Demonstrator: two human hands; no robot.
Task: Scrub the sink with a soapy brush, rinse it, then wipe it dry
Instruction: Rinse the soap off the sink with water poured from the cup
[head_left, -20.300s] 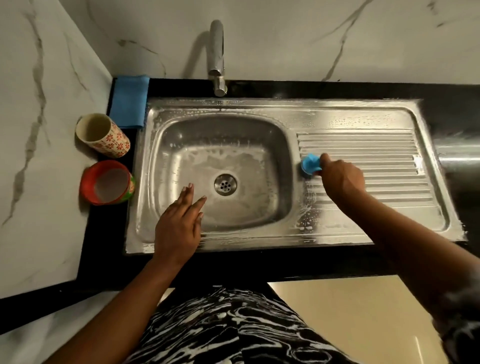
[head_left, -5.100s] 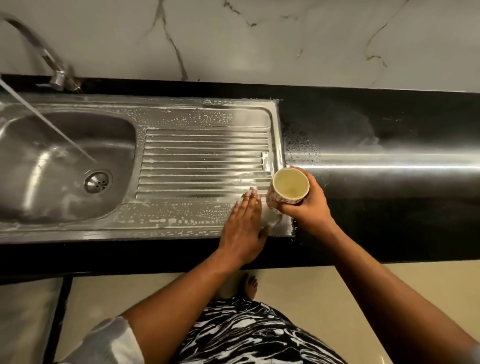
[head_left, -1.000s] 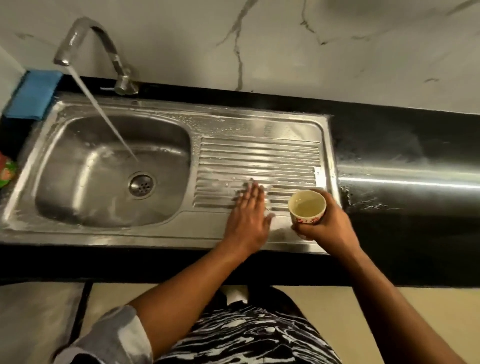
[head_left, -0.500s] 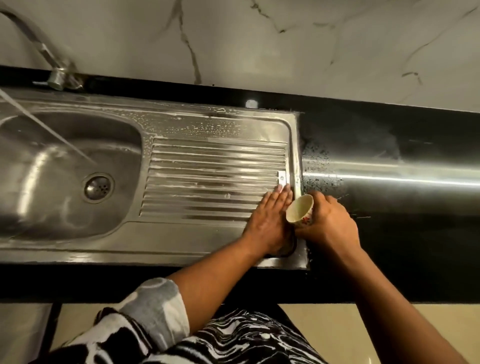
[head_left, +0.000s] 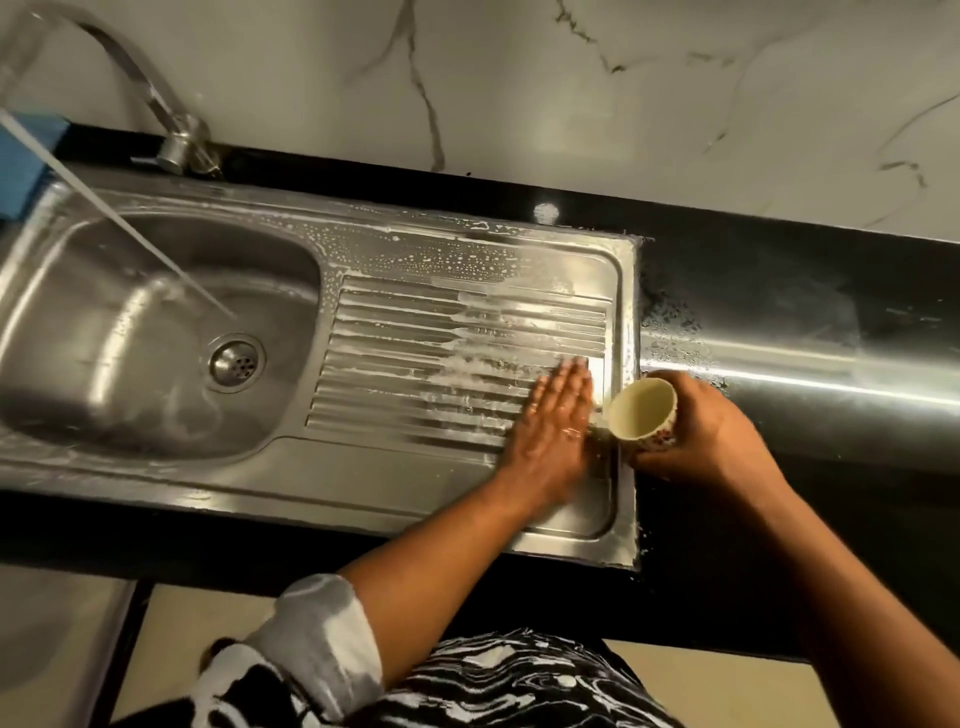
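Red-flowered cream cup (head_left: 643, 410), blue cloth (head_left: 21, 182)

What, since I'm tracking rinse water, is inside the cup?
The cup, gripped by the right hand, shows a pale interior; whether it holds water is unclear. Nothing covers its mouth.

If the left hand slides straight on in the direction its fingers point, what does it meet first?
Probably the raised rim of the stainless steel sink near its far right corner; depth is unclear. The left hand lies flat on the ribbed drainboard. The cream floral cup is to its right, outside that line.
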